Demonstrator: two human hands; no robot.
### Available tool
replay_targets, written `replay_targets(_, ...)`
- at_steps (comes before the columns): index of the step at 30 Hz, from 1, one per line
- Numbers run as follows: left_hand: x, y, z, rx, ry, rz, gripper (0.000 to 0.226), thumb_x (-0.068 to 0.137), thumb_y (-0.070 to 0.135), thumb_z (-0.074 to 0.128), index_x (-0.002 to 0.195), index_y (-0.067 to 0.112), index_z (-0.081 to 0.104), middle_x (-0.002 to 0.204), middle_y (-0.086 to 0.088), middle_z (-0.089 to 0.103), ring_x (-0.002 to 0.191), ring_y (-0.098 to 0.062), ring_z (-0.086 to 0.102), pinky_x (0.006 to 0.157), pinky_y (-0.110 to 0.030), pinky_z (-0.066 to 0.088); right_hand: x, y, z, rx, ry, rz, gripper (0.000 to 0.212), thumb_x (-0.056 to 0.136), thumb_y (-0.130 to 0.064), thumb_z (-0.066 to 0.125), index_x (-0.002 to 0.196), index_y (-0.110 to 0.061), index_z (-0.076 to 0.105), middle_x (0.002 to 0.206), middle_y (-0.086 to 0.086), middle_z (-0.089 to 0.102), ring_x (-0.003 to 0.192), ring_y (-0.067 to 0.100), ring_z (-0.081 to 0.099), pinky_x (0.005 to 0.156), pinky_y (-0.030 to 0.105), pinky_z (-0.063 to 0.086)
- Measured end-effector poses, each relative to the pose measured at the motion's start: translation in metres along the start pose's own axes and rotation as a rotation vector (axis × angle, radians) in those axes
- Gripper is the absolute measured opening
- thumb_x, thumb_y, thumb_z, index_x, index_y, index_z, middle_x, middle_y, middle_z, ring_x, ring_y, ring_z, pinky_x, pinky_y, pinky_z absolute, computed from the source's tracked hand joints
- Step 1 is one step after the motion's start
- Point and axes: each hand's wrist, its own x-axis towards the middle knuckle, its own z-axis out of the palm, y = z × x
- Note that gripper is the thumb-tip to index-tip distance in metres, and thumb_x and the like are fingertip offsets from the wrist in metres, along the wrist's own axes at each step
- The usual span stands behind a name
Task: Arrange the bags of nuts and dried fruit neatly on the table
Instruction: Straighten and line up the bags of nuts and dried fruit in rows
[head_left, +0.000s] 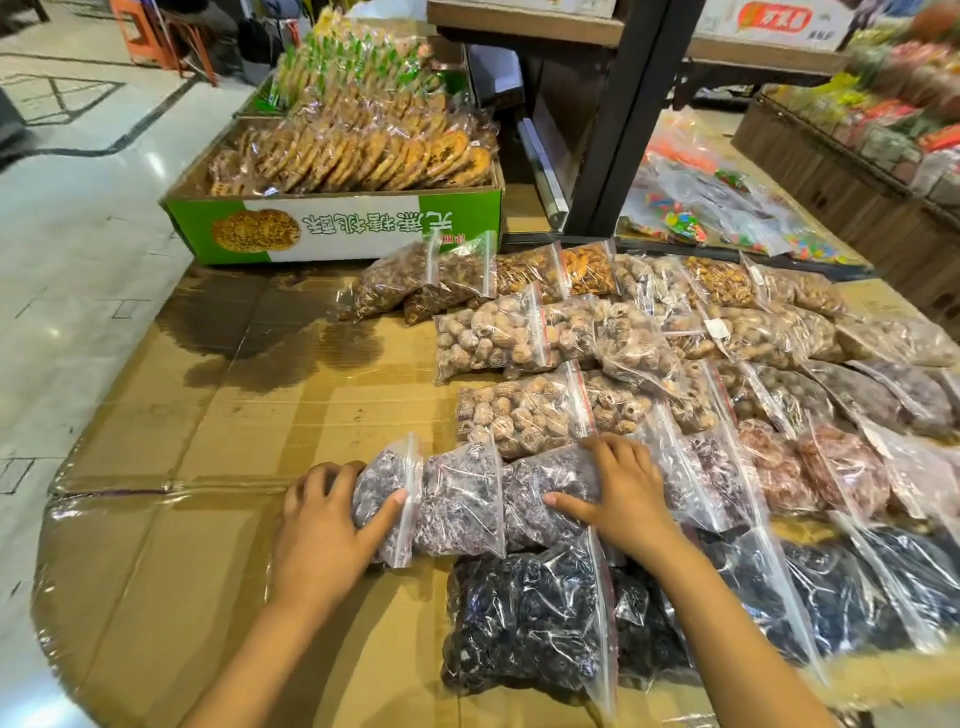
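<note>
1. The right edge of the view is blurred, so the bags (883, 395) there are hard to tell apart, and the far shelves (852, 130) are smeared colour.
2. The left hand's (324, 525) fingertips are hidden behind the end bag (387, 499); its thumb lies on top, so it holds that bag's left end.
3. The right hand (621, 493) lies flat and spread on a purple bag (550, 493), pressing it and gripping nothing.
4. These zip bags, clear with red seal lines, lie in overlapping rows on the table (208, 467), which is covered in flattened cardboard under clear plastic film.
5. The row under the hands holds purplish dried fruit; a middle bag (462, 504) lies between the two being touched.
6. Just nearer the person, a dark bag (524, 618) holds almost black fruit.
7. Farther rows hold pale brown wrinkled pieces (493, 338) and, at the back, brown nuts (410, 280).
8. Beyond them, an open green and white box (332, 228) on the table holds wrapped round biscuits (363, 150).
</note>
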Motion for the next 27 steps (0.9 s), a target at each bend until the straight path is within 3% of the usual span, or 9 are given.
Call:
replay_targets(3,-0.002,0.001,0.001,0.005,-0.019,-0.027,0.084,0.078,0.082,0.021,0.129,0.021,0.050,0.127,-0.009,0.052,0.122,-0.032,0.043,0.097,-0.047,0.040,-0.003,0.000,0.001,0.008,-0.021,0.008,0.106,0.057,-0.087,0.033,0.144,-0.026,0.028,0.152,0.003,0.027,0.142,0.024,0.016,0.116,0.043,0.016)
replay_targets(6,0.006,0.010,-0.005,-0.041,-0.031,-0.082,0.093,0.073,0.088,0.017,0.127,0.020,0.052,0.124,-0.014,0.055,0.119,-0.035,0.045,0.097,-0.049,0.040,-0.003,-0.002,-0.007,0.032,-0.089,-0.008,0.093,0.071,-0.075,0.051,0.145,-0.026,0.025,0.155,0.003,0.021,0.144,0.025,0.012,0.117,0.044,0.013)
replay_targets(9,0.032,0.037,-0.017,-0.084,-0.003,-0.053,0.087,0.078,0.084,0.025,0.131,0.019,0.048,0.130,-0.014,0.052,0.122,-0.034,0.045,0.101,-0.050,0.040,0.001,0.001,-0.032,0.187,-0.178,-0.014,0.080,0.076,-0.058,0.063,0.142,-0.023,0.034,0.148,0.003,0.037,0.137,0.025,0.034,0.114,0.040,0.030)
replay_targets(12,0.071,0.077,-0.021,-0.077,-0.005,0.091,0.085,0.081,0.078,0.032,0.138,0.016,0.038,0.138,-0.011,0.045,0.128,-0.029,0.040,0.106,-0.051,0.037,0.011,0.009,-0.064,0.390,0.007,0.013,0.058,0.079,-0.038,0.071,0.129,-0.018,0.049,0.123,-0.004,0.055,0.111,0.010,0.051,0.095,0.023,0.042)
replay_targets(14,0.094,0.105,-0.017,-0.088,-0.032,0.151,0.087,0.081,0.077,0.033,0.143,0.016,0.031,0.143,-0.012,0.040,0.131,-0.029,0.037,0.109,-0.050,0.033,0.024,0.022,-0.081,0.398,0.214,0.080,0.055,0.079,-0.033,0.073,0.127,-0.017,0.050,0.123,-0.003,0.056,0.110,0.011,0.049,0.094,0.027,0.041)
replay_targets(19,0.118,0.170,0.002,-0.165,-0.115,0.232,0.092,0.078,0.080,0.033,0.145,0.018,0.023,0.151,-0.011,0.029,0.138,-0.030,0.026,0.113,-0.049,0.025,0.075,0.065,-0.095,0.763,0.194,0.438,0.085,0.080,-0.044,0.069,0.145,-0.010,0.027,0.141,0.008,0.044,0.126,0.028,0.045,0.105,0.045,0.038)
replay_targets(22,0.122,0.195,0.018,-0.185,-0.205,0.253,0.093,0.077,0.080,0.031,0.146,0.019,0.019,0.153,-0.010,0.023,0.141,-0.030,0.022,0.115,-0.050,0.023,0.104,0.076,-0.093,0.812,0.144,0.551,0.092,0.078,-0.059,0.064,0.141,-0.001,0.032,0.146,0.017,0.040,0.129,0.037,0.043,0.108,0.045,0.037)
replay_targets(24,0.125,0.204,0.026,-0.147,-0.242,0.257,0.093,0.078,0.080,0.029,0.145,0.017,0.020,0.154,-0.012,0.020,0.142,-0.030,0.018,0.115,-0.049,0.021,0.122,0.077,-0.092,0.779,0.063,0.552,0.089,0.073,-0.068,0.062,0.130,0.000,0.048,0.135,0.010,0.052,0.119,0.033,0.053,0.100,0.041,0.042)
replay_targets(27,0.129,0.211,0.035,-0.137,-0.258,0.261,0.094,0.078,0.080,0.028,0.146,0.015,0.021,0.154,-0.013,0.021,0.142,-0.031,0.017,0.115,-0.048,0.022,0.145,0.075,-0.095,0.776,-0.045,0.508,0.073,0.061,-0.071,0.070,0.094,-0.006,0.061,0.096,0.004,0.067,0.080,0.019,0.061,0.078,0.034,0.053)
